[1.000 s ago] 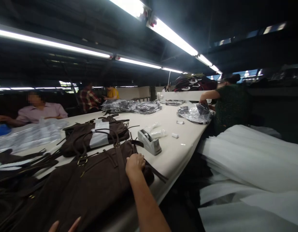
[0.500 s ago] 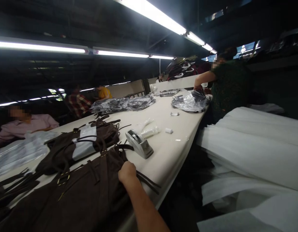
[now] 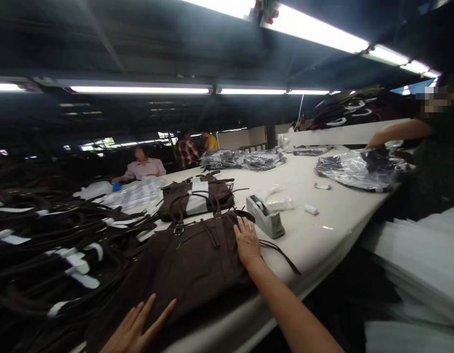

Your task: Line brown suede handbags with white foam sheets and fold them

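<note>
A dark brown bag (image 3: 197,264) with straps and buckles lies on the long pale table (image 3: 300,245). My right hand (image 3: 248,242) rests on the bag's right end, fingers spread and pointing away. Low in the view, my left hand (image 3: 138,326) is over the bag's near left part with its fingers apart; whether it touches the fabric is unclear. Just beyond my right hand stands a grey tape dispenser (image 3: 265,218). Behind the bag lies another brown bag (image 3: 175,198) with a white wrap (image 3: 198,196) around it.
Many dark bags with white-wrapped handles (image 3: 75,260) are piled at left. Plastic-wrapped bags (image 3: 359,169) lie farther along the table, near a person (image 3: 438,152) at right. White sheets (image 3: 425,250) are stacked at lower right. Another person (image 3: 144,166) sits across the table.
The view has swung left, showing the pile of bags. My left hand has come into view. My right hand has gone from closed at the bag's edge to spread flat on it.
</note>
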`<state>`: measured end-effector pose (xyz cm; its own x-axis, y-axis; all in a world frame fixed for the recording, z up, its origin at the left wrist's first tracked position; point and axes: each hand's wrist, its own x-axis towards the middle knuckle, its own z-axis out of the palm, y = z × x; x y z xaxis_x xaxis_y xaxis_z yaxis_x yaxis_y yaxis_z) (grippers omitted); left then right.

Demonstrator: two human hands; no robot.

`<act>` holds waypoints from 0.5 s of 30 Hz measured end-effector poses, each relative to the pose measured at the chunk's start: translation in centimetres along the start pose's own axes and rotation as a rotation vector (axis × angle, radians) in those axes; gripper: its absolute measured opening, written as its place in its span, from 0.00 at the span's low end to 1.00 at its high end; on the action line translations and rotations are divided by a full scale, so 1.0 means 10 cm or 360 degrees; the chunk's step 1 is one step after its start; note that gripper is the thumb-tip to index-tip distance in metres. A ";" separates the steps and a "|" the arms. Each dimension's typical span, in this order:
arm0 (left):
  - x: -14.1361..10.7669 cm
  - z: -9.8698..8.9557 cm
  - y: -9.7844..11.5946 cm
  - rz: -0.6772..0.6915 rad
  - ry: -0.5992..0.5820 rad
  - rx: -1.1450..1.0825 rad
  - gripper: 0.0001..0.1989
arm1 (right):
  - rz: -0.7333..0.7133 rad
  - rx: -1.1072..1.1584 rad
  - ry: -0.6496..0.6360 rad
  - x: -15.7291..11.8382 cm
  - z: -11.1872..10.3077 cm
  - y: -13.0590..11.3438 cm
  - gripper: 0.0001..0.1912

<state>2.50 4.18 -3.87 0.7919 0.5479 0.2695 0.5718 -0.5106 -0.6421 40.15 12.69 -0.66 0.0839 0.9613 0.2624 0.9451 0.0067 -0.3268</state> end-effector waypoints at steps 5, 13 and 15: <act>-0.08 -0.11 -0.01 -0.0289 -0.0046 -0.0087 0.41 | -0.0087 -0.0031 -0.0439 0.04 0.15 0.09 0.29; -0.03 -0.32 0.02 -0.0801 -0.0358 -0.0498 0.40 | 0.0064 -0.0308 -0.0762 0.25 -0.04 -0.18 0.35; -0.03 -0.30 0.03 -0.0772 -0.0301 -0.0447 0.41 | 0.0099 -0.0343 -0.0744 0.33 -0.09 -0.30 0.31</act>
<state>3.08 1.84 -2.02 0.3886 0.8582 0.3355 0.9143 -0.3140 -0.2559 37.84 15.62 2.03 0.0387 0.9787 -0.2016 0.9905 -0.0642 -0.1217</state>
